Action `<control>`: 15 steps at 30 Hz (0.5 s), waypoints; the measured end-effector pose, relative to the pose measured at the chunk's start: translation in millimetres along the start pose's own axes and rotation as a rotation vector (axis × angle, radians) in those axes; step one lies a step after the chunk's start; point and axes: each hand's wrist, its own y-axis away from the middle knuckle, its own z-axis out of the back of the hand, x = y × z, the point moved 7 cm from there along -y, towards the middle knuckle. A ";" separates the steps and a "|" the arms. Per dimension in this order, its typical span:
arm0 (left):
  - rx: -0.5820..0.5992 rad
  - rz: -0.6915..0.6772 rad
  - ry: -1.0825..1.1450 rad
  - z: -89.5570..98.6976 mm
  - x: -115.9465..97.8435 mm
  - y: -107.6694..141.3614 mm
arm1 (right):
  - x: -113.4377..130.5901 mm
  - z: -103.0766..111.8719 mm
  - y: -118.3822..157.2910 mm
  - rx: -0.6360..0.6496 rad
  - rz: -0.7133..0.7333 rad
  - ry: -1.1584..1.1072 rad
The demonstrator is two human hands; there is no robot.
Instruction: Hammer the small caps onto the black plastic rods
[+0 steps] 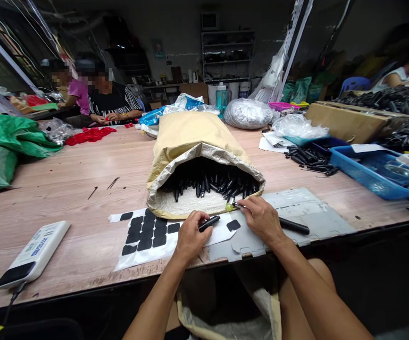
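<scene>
My left hand (193,236) pinches a short black cylindrical piece (209,223) above the table's front edge. My right hand (262,221) is closed on a small tool with a metal shaft and a yellowish end (229,206); a black handle (294,225) sticks out to the right beyond that hand. Just behind both hands, an open yellow sack (193,130) lies on its side with many black pieces (207,185) in its mouth. A white sheet with black square stickers (147,231) lies left of my left hand. Under my right hand is a grey plastic sheet (306,208).
A white box-shaped device (34,255) with a cable lies at the left. Farther right are a blue basket (374,177) and loose black parts (310,158). A green sack (9,146) is at the far left. People sit behind the table and at the far right. Another open sack (275,311) is below.
</scene>
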 end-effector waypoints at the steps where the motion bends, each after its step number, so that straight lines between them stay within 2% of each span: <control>1: 0.002 0.003 0.008 0.0 0.6 0.0 | -0.8 -1.1 1.1 -0.011 -0.003 -0.004; 10: 0.005 0.016 0.022 -0.1 4.6 1.0 | -0.7 1.7 8.1 -0.065 -0.030 0.036; 15: 0.029 -0.021 -0.010 0.1 -0.9 0.0 | -0.8 1.8 9.1 -0.065 -0.052 0.059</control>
